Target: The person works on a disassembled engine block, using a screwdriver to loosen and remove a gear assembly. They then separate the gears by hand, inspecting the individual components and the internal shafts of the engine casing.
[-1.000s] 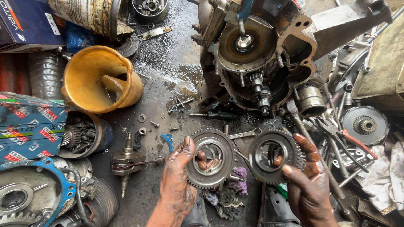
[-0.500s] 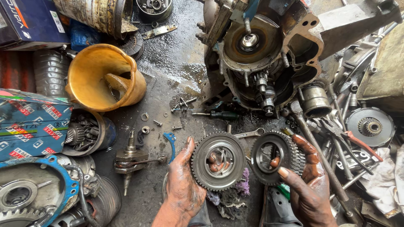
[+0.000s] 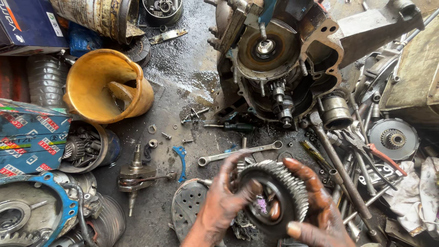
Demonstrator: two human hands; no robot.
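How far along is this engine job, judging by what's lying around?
Done: the engine case is opened, and a crankshaft, spanner and loose bolts lie on the oily floor. In hand: the left hand and right hand together grip a large toothed gear; whether it is two gears stacked is unclear. Left: these loose parts are not back in the open case.

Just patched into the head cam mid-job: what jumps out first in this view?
Low in the middle, both oily hands, left hand and right hand, clasp a big toothed gear held upright on its edge over the wet floor. Above it, at upper centre, sits the opened engine case with its round rusty disc and bare shaft. To the upper left, a yellow plastic jug lies tipped on its side among scattered parts.
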